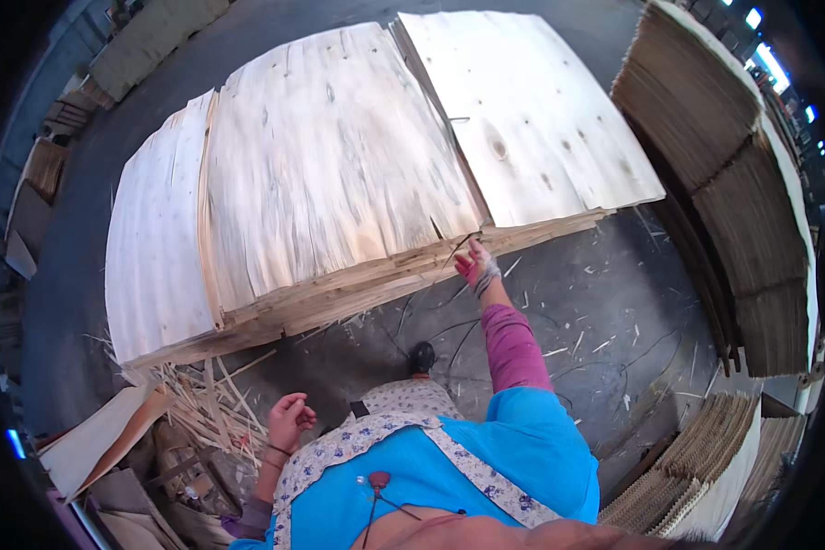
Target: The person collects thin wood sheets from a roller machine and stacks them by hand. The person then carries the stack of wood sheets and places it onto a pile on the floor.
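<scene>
Okay, right hand [478, 264] at the near edge of the veneer stack [339, 165], by the gap between two sheets; can't tell if it's gripping. Pale, knotted, streaked wood surface spreads beyond it. Left hand [291, 422] loosely half-open, apart from the stack, wood strips [220, 403] to its left. Right of the right hand: grey floor [614, 284], splinters scattered, then a tall sheet pile [752, 202].

At the near edge of the veneer stack [339, 165], the right hand's [476, 263] contact is too small to tell. Below the stack, 1 foot is hidden; to its right, the tall pile [706, 151] is cut off.
</scene>
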A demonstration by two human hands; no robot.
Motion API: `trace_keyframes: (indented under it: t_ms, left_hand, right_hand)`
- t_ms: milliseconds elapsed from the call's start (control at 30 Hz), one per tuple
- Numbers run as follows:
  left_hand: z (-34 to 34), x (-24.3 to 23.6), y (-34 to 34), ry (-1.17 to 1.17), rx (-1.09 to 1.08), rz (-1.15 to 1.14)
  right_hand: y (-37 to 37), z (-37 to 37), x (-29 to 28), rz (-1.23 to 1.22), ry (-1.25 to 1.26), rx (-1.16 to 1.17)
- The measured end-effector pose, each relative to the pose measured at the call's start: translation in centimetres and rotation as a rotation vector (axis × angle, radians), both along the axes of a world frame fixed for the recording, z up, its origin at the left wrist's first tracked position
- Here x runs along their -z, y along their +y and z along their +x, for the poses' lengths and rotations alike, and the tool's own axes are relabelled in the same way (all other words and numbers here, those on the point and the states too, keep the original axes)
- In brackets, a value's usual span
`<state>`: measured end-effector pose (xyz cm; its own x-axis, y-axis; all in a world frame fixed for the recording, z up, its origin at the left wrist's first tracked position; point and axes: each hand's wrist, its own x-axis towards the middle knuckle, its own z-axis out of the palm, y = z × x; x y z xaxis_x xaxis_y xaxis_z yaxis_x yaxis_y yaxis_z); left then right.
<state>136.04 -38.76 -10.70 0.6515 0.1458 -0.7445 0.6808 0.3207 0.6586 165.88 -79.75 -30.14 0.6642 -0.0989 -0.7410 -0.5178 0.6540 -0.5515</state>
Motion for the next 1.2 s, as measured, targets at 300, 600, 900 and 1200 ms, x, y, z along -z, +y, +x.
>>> trace_keyframes:
  t_ms: [300, 600, 900, 1200]
  left_hand:
    - [5.0, 0.3, -3.5, 0.072, -0.012, -0.025]
    - [8.8, 0.3, -5.3, 0.076, 0.066, -0.05]
    - [13.2, 0.9, -5.1, -0.008, 0.304, -0.1]
    - [14.9, 2.1, -2.1, -0.031, 0.445, -0.123]
  right_hand:
    - [-2.1, 8.1, 4.4, -0.223, 0.116, 0.017]
    - [-5.1, -6.3, 0.8, -0.398, 0.197, -0.615]
    - [-17.9, -31.7, -2.7, -0.766, 0.636, -0.086]
    - [-12.9, -41.4, -3.0, -0.51, 0.794, 0.358]
